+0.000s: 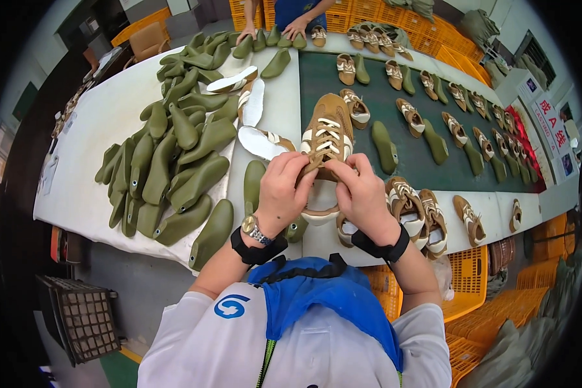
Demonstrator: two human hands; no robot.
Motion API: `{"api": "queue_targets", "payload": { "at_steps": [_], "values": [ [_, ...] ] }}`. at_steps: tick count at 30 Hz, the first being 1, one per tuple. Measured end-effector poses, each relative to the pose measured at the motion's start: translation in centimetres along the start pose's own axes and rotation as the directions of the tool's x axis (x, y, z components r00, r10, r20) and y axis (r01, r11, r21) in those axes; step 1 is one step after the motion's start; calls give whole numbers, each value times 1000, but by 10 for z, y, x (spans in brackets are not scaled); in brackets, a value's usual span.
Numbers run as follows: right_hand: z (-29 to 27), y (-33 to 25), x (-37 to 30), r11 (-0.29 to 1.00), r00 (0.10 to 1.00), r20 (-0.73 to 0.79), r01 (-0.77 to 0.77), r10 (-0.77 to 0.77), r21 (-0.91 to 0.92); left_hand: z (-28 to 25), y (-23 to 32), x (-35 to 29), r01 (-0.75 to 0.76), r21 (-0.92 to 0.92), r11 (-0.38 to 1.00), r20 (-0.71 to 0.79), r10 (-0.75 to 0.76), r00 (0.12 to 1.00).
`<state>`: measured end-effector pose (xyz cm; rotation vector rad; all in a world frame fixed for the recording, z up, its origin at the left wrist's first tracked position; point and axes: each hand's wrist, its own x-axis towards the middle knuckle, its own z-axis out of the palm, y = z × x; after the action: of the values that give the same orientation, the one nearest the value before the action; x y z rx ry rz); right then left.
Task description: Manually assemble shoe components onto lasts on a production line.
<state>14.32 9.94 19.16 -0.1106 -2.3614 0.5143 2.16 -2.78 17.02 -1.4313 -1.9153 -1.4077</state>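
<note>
Between my two hands is a brown shoe upper [327, 123] with white laces and white side stripes, its toe pointing away from me. My left hand [282, 187] pinches its collar or tongue on the left side. Thumb and fingers of my right hand [362, 194] close on the opposite side of the opening. Left of the shoe, several uppers with white undersides [262, 143] lie on the white table [77, 174]. A green shoe last [253, 184] rests beside my left hand. By my right wrist stand more brown shoe uppers [404, 202].
A big heap of green lasts [174, 142] covers the table's left part. On the right, a dark green conveyor belt [362, 129] carries uppers paired with lasts. Across the table, a co-worker's hands [296, 27] touch lasts. Orange crates [469, 281] stand below right.
</note>
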Motion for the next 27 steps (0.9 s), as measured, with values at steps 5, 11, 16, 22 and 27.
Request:
{"api": "queue_targets", "payload": {
  "at_steps": [5,11,16,22,27],
  "values": [
    [3,-6,2,997,997,62,-45,41,66,-6,7,-1,2,-15,1000,-45,-2,999],
    [12,3,-3,979,995,96,-22,3,201,-5,-6,-12,79,-17,997,3,-79,997],
    [3,4,2,980,990,132,27,-54,199,4,-24,-4,158,-127,979,36,-154,987],
    [5,10,5,958,997,72,-46,27,284,0,-13,14,-65,-15,998,156,67,986],
    [7,13,9,886,970,-62,-189,237,422,11,-3,16,31,-49,998,193,-21,981]
  ]
}}
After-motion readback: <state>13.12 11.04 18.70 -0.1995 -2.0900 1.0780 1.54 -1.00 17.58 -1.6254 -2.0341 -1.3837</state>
